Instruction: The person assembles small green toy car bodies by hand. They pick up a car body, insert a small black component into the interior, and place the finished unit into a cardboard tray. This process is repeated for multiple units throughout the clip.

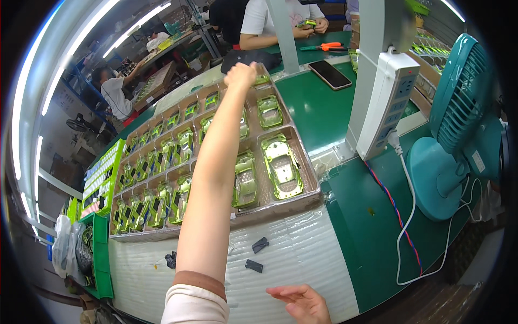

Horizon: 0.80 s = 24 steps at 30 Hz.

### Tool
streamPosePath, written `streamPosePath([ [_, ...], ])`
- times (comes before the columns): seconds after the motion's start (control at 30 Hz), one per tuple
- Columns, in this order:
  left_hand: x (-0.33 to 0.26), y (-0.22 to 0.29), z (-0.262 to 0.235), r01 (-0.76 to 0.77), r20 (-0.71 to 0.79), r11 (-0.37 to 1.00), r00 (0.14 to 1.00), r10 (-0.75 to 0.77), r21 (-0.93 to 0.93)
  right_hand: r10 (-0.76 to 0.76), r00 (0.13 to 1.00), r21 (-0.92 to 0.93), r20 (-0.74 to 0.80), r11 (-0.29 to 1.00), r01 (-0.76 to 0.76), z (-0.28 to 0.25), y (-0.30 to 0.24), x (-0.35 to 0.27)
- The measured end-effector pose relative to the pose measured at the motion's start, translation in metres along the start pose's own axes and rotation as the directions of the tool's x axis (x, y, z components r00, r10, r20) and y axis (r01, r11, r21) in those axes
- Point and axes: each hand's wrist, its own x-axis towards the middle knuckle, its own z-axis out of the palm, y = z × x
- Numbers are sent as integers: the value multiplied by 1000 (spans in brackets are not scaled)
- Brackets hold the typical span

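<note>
My left arm reaches across a brown compartment tray (315,200) that holds several lime-green toy car shells (281,166). At the tray's far edge, my left hand (241,74) is closed, its fingers curled by the far compartments; whatever they hold, if anything, is hidden. My right hand (303,303) hovers low over the near edge of the white foam sheet (302,248), open, fingers stretched leftward and nothing in them. Between it and the tray lie two small black pieces (260,244). A crumpled black scrap (171,259) rests left of my forearm.
On the right, a power strip (388,105) is fixed to a post, beside a teal fan (437,173) and loose cables (402,232). A phone (330,74) lies beyond. Green bins (100,254) stand left. Across the table, a person (280,24) handles a green part.
</note>
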Motion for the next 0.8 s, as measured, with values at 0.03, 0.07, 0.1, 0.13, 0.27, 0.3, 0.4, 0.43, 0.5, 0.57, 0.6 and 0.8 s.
streamPosePath([
  [0.03,3,-4,1,-10,-23,997,1000,11,77,18,1000,-7,-7,1000,-18,0,-1,0],
  [0.07,7,-14,2,-8,48,988,999,1,152,36,999,-16,-8,999,-36,0,-3,0],
  [0.1,12,-26,2,-9,111,974,994,-17,226,41,999,4,-6,999,-41,0,-3,0],
  [0.13,15,-36,7,66,153,975,983,-100,213,47,999,24,-4,999,-46,0,-3,-1],
  [0.27,20,-43,11,116,229,971,960,-164,208,65,998,76,-23,995,-64,-2,-2,0],
  [0.3,19,-44,10,100,235,980,962,-140,173,66,997,88,-46,994,-62,-2,-2,1],
  [0.4,17,-58,8,124,149,992,981,-127,28,77,996,88,-53,993,-72,-2,1,0],
  [0.43,25,-66,13,166,54,985,985,-163,-50,82,996,69,-18,994,-81,-9,7,1],
  [0.5,27,-78,7,171,-89,965,977,-192,-200,62,998,23,-11,998,-62,-9,10,-4],
  [0.57,4,-64,-16,102,-121,960,983,-138,-262,-17,997,-24,-72,1000,16,-4,1,3],
  [0.6,-5,-70,-32,26,-154,970,986,-65,-243,-88,995,-16,-47,996,88,-1,-1,3],
  [0.8,-145,-97,-115,-572,-297,741,819,491,-351,-223,971,-225,-90,954,198,21,-2,12],
])
